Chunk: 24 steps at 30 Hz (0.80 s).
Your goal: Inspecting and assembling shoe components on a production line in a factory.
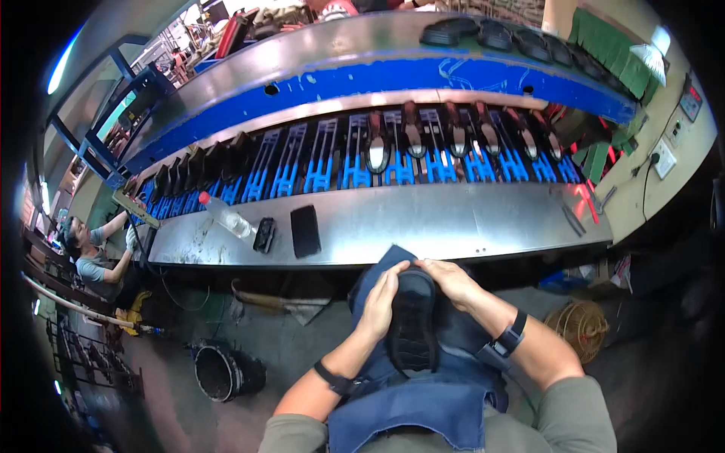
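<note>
Hands meet over a black shoe sole held upright against the person's blue apron, tread facing out. The left hand grips the sole's left edge, fingers curled round its upper rim; the right hand clasps the top right corner, thumb pressing on the toe end. So the sole sits between both palms, close to the chest and just below the near edge of the steel surface. On that surface, off to the left, lie a dark phone, a smaller black device and a clear plastic bottle on its side. Beyond runs a conveyor of blue racks carrying shoes. A black bucket stands on the floor, lower left.
</note>
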Each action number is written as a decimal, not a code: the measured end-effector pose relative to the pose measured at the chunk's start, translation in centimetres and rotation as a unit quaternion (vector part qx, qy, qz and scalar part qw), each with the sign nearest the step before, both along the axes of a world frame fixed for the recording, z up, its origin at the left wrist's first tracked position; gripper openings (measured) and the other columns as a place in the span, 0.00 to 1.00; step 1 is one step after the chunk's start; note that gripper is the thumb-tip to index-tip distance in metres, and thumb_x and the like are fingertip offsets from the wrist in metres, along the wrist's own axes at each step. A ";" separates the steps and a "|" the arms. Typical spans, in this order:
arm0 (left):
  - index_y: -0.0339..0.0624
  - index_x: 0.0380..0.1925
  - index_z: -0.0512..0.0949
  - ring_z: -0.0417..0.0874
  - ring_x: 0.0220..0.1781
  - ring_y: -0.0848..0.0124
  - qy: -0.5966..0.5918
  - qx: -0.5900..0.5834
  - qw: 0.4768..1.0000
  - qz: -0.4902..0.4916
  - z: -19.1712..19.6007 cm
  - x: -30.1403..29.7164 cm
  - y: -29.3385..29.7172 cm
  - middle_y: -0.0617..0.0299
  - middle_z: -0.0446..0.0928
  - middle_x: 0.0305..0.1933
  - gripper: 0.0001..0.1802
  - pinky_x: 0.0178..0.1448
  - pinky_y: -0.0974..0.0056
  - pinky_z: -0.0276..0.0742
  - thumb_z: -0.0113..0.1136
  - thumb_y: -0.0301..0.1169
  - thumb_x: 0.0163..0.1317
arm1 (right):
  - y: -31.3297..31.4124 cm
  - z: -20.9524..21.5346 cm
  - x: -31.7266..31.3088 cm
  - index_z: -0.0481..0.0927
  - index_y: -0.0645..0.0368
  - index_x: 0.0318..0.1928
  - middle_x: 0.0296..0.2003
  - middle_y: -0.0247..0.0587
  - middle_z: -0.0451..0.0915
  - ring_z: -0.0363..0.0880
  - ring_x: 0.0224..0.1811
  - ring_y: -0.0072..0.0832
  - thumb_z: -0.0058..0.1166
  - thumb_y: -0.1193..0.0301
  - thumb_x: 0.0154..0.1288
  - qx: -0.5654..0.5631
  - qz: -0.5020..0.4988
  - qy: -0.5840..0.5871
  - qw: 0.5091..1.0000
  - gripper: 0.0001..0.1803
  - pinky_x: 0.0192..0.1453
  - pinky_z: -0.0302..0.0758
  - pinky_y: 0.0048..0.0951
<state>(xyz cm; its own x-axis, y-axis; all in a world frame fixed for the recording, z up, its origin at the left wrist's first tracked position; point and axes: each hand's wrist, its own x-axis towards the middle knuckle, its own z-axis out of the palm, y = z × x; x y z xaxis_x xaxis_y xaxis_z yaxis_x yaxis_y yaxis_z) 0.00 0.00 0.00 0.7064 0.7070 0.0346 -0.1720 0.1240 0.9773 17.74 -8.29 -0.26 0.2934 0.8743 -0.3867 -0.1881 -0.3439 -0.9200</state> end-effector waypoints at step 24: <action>0.42 0.39 0.80 0.76 0.42 0.62 0.007 0.285 0.914 -0.290 1.3 0.8 4.7 0.62 0.77 0.42 0.17 0.47 0.59 0.71 0.75 0.31 0.51 | -2.7 2.8 3.5 0.77 0.54 0.41 0.39 0.38 0.75 0.74 0.43 0.38 0.73 0.65 0.52 0.258 0.207 -0.234 0.914 0.20 0.49 0.70 0.38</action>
